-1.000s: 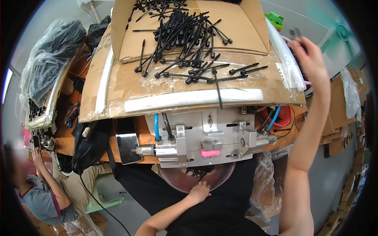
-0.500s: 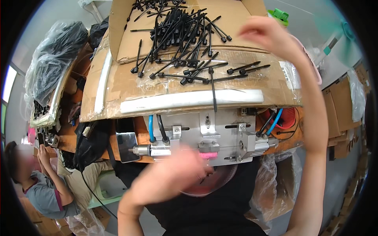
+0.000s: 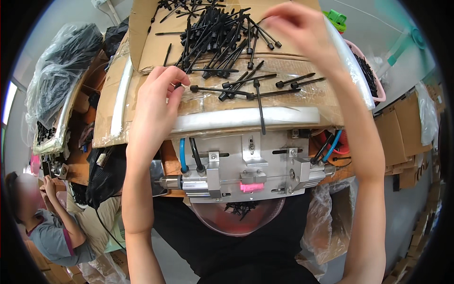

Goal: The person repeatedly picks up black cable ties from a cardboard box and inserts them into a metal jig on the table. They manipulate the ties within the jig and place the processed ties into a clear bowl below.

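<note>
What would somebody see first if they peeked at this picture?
Probably the big heap of black plastic rods spilled over the cardboard tray at the top. Both hands are up there: the left hand touches the end of one loose rod, and the right hand reaches into the pile. Just below sits a shiny metal machine with a bright pink piece on its front.
</note>
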`<state>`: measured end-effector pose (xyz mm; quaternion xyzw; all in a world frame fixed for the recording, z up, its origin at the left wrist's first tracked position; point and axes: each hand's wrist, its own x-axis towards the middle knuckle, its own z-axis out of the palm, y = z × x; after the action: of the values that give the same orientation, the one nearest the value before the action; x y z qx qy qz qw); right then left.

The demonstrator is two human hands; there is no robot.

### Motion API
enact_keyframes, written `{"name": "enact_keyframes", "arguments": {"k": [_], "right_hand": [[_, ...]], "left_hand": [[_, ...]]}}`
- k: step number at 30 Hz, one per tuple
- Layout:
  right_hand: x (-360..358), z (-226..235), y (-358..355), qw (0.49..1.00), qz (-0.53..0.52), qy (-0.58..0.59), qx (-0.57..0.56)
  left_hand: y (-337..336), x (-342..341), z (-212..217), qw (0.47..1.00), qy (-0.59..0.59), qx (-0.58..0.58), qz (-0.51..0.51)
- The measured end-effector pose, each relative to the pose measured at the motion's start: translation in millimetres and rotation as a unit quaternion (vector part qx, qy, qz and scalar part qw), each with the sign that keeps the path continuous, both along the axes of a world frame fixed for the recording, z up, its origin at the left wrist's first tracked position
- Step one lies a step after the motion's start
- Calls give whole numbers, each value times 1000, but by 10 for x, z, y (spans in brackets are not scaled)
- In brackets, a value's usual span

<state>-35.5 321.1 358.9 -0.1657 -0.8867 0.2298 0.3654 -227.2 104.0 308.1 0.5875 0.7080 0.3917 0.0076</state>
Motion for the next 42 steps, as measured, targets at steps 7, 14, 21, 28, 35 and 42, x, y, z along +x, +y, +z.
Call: {"name": "enact_keyframes", "arguments": {"k": [7, 14, 21, 28, 35, 42], "right_hand": [[2176, 32, 1385, 866, -466, -121, 133], [700, 67, 321, 985, -32, -86, 148], [-407, -250, -151, 942, 174, -233, 166], [-573, -327, -196, 924, 298, -194, 142], [-84, 305, -295, 817, 58, -111, 563], [1744, 318, 982, 854, -372, -223, 287]], "left_hand": [[105, 115, -3, 997, 52, 9, -50], [150, 27, -76, 992, 103, -15, -67], [-18, -4, -80, 996, 77, -4, -49], [-17, -12, -124, 995, 56, 32, -82], [-23, -5, -123, 997, 37, 26, -63], [-1, 48, -103, 998, 38, 29, -49]]}}
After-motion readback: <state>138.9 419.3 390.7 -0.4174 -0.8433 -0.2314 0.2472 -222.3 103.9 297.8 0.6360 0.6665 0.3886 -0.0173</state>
